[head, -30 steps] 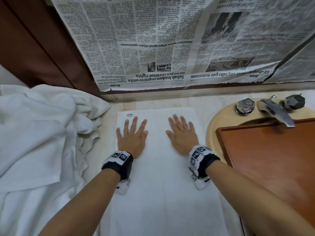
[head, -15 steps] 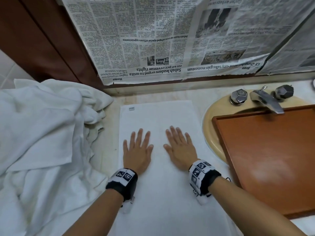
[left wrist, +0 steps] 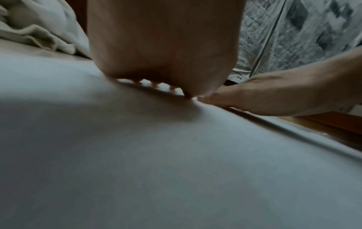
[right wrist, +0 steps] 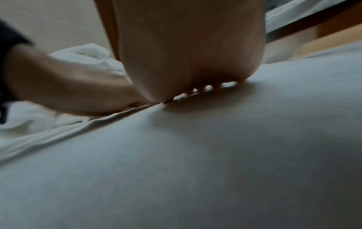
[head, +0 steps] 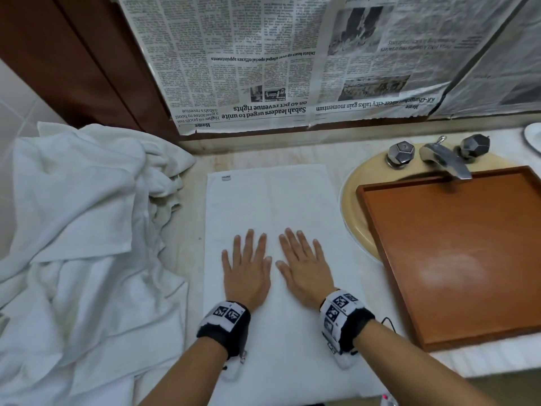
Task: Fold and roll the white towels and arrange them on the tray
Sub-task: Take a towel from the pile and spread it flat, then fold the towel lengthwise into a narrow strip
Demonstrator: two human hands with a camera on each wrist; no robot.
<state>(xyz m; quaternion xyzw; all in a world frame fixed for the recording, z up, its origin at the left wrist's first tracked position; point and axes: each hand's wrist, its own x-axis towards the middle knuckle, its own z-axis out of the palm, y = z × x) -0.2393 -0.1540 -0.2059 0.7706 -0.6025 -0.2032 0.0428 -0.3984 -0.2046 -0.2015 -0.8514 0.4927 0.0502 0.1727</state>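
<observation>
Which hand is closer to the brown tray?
The right hand. It lies flat on the folded towel, on the side toward the tray, with a strip of towel and counter between them. The left hand lies flat beside it, farther from the tray.

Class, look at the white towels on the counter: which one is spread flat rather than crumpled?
The folded towel under both hands, left hand and right hand; the towel heap beside it lies bunched and creased.
</observation>
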